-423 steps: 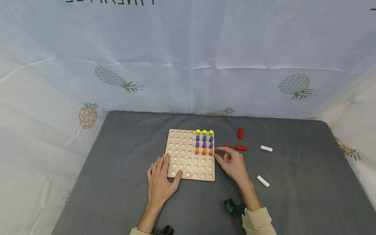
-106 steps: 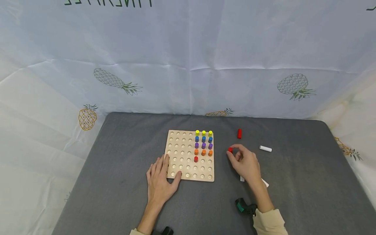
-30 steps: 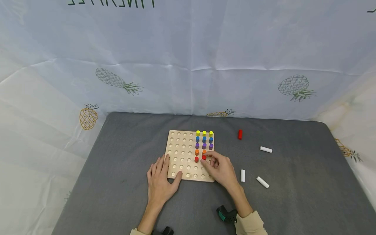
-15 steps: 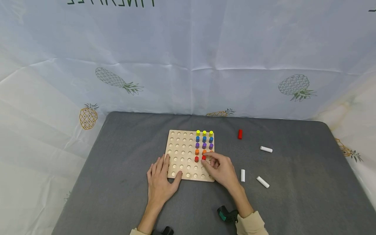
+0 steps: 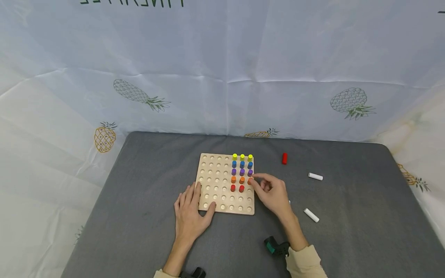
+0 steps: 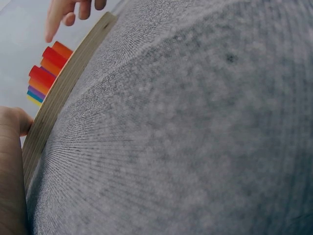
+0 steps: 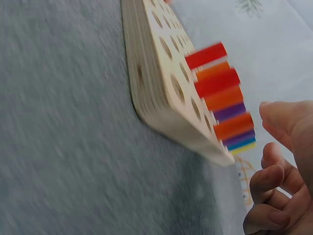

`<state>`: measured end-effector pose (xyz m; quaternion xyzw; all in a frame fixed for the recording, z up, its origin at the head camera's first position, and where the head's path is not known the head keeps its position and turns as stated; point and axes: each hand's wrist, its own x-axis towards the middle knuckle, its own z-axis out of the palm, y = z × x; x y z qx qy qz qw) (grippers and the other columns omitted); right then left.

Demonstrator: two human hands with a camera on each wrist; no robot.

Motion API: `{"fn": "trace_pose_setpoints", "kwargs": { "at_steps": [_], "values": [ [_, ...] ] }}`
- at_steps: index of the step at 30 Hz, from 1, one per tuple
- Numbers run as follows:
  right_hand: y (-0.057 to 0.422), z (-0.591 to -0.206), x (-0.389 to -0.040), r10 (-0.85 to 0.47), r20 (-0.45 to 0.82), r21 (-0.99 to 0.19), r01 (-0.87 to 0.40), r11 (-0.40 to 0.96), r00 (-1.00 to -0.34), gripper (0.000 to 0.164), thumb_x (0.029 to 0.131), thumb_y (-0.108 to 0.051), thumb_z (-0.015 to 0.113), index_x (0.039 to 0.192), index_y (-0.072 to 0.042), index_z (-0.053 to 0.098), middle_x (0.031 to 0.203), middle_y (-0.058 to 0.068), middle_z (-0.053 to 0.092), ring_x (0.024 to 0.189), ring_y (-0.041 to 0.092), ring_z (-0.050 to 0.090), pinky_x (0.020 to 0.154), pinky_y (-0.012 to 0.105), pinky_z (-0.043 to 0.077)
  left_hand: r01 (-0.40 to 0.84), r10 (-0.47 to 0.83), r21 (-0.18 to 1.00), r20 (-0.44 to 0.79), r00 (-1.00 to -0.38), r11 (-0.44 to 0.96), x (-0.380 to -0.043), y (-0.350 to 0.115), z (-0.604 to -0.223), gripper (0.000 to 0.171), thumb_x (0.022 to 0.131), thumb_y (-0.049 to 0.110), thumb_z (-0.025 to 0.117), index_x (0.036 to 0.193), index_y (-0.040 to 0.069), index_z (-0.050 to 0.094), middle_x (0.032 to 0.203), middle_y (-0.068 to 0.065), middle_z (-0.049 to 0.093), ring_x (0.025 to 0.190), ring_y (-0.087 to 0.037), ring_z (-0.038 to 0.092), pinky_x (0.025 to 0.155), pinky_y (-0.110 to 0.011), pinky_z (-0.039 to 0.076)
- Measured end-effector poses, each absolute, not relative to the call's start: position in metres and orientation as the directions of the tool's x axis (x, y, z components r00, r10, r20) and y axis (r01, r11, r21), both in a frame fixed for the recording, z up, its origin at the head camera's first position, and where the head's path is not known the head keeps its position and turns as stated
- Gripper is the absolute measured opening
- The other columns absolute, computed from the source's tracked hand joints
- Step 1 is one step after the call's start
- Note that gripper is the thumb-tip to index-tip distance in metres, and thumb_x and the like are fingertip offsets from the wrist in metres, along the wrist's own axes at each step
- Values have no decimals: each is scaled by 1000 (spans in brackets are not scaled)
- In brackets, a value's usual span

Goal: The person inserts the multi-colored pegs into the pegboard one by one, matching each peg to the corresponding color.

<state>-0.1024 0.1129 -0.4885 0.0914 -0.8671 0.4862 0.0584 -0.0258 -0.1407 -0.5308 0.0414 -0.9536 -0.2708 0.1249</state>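
Observation:
A square wooden pegboard lies on the grey cloth. Its right side carries upright pegs in rows of three: yellow, blue, purple and orange. Nearer the person stand two red pegs. My left hand rests along the board's left edge and near corner, fingers straight, thumb spread. Just off the right edge, my right hand has its index finger and thumb apart beside the end orange peg. The right wrist view shows that hand holding nothing, clear of the pegs.
One red peg lies behind and right of the board. Two white pegs lie farther right, and the tip of another shows beside my right wrist. A pineapple-print curtain borders the table.
The right hand has let go of the second red peg, now standing in the board, and moved right to the board's edge. Earlier, the first red peg was added. The left hand has stayed put.

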Motion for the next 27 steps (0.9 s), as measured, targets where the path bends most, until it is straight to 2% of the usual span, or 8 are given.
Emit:
{"fn": "trace_pose_setpoints", "kwargs": {
  "at_steps": [12, 21, 27],
  "values": [
    [146, -496, -128, 70, 237, -820, -161, 550, -969, 17, 92, -13, 76, 106, -3, 78, 60, 8, 54, 42, 0, 33, 41, 18, 28, -8, -143, 518, 221, -965, 855, -25, -141, -531, 81, 89, 50, 70, 155, 10, 45, 156, -16, 50, 146, -39, 44, 117, -61, 26],
    [160, -499, -146, 145, 277, -817, -154, 556, -950, 17, 91, -11, 76, 103, 0, 78, 60, 11, 54, 41, -4, 29, 41, 17, 26, -12, -145, 517, 217, -965, 856, -25, -141, -532, 81, 88, 50, 70, 155, 10, 46, 156, -16, 50, 146, -39, 44, 118, -61, 26],
    [169, -502, -155, 197, 283, -815, -127, 566, -939, 18, 91, -12, 76, 103, 1, 78, 60, 10, 55, 42, -5, 33, 43, 16, 28, -9, -144, 519, 220, -965, 855, -25, -141, -532, 81, 88, 50, 70, 155, 11, 46, 156, -16, 50, 146, -39, 44, 118, -61, 26]
  ]
}}
